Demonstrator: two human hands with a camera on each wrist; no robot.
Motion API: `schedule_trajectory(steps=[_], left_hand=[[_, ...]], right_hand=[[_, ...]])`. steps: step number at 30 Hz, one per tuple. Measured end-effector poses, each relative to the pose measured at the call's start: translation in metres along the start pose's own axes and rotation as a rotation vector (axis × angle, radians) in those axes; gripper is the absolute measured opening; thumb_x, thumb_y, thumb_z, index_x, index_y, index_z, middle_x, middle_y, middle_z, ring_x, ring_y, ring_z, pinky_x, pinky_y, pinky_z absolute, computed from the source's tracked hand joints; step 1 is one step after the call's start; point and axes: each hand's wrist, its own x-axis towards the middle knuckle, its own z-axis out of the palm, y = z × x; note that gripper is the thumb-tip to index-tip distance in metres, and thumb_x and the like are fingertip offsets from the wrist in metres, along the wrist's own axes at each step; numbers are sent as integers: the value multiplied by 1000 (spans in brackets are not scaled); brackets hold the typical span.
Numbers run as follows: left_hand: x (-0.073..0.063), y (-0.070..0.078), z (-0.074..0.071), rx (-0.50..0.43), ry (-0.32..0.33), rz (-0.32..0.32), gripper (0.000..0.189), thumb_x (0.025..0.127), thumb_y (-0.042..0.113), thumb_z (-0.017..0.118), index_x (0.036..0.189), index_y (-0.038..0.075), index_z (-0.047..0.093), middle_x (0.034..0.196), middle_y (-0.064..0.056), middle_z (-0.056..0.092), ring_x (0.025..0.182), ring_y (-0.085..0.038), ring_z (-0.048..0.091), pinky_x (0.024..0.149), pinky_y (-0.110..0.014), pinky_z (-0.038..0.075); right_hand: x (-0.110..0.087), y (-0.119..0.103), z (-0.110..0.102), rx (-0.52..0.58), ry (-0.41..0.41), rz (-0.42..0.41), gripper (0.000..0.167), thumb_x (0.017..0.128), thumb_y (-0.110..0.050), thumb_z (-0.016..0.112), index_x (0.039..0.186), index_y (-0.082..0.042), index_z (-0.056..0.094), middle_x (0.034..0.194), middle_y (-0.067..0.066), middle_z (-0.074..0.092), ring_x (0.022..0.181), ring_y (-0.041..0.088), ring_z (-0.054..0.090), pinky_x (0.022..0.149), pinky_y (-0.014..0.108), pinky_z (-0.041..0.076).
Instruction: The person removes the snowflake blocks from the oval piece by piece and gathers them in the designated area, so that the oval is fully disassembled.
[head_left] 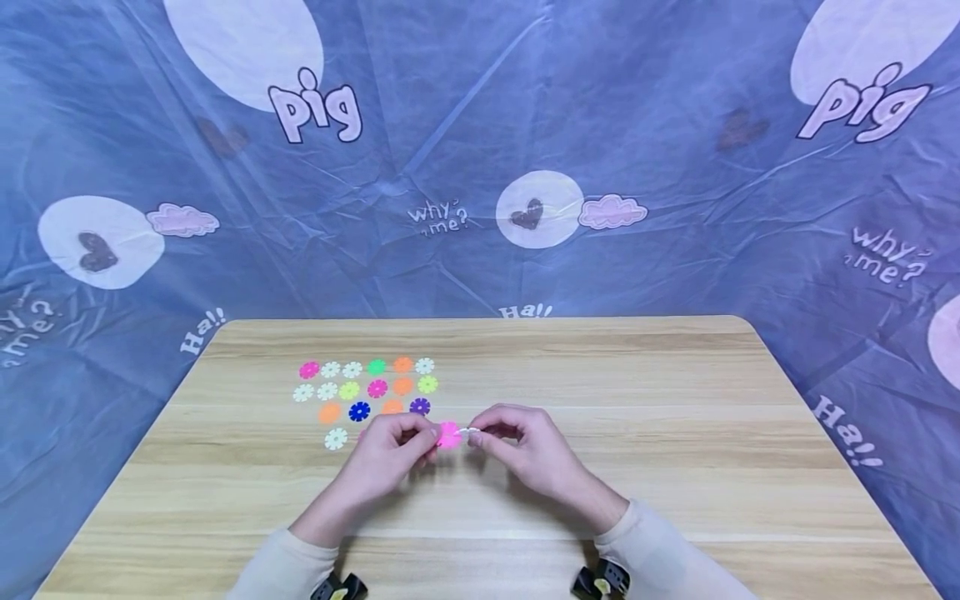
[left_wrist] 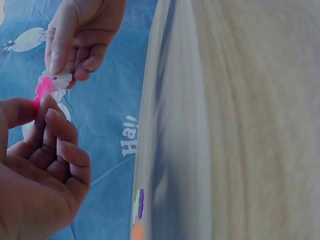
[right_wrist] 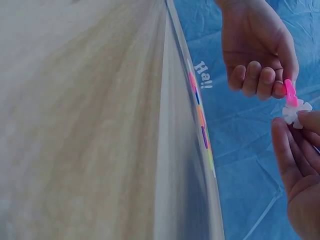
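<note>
Above the table, my left hand pinches a pink notched plastic disc between thumb and fingertips. My right hand pinches a white notched disc the same way. The two discs meet edge to edge, the white one turned across the pink one, as the right wrist view shows. In the left wrist view the pink disc overlaps the white disc between both sets of fingertips. Part of each disc is hidden by the fingers.
Rows of flower-shaped discs lie flat on the wooden table left of centre, including a green disc, a dark blue disc and a purple disc. My left hand covers part of the nearest row. A blue printed cloth hangs behind the table.
</note>
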Motion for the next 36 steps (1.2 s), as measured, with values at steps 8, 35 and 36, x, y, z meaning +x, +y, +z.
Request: schedule_trajectory(steps=[8, 35, 36], left_hand=[[0, -2, 9, -96, -16, 31, 24, 106, 13, 66, 116, -7, 73, 95, -24, 74, 77, -15, 68, 70, -26, 60], [-3, 0, 12, -96, -12, 0, 23, 106, 14, 67, 115, -6, 73, 89, -14, 71, 76, -16, 62, 65, -23, 53], [-3, 0, 12, -94, -14, 2, 23, 106, 14, 67, 115, -6, 73, 90, -14, 71, 78, -16, 63, 66, -23, 54]], right_hand=[[1, 2, 2, 11, 27, -51, 8, 98, -10, 78, 105, -7, 81, 102, 8, 81, 90, 8, 75, 88, 29, 65], [1, -1, 2, -10, 29, -99, 7, 96, -6, 79, 98, -12, 82, 103, 3, 81, 97, 9, 75, 89, 29, 65], [1, -1, 2, -9, 28, -100, 7, 96, -5, 79, 98, -12, 82, 103, 3, 81, 97, 9, 75, 88, 29, 65]])
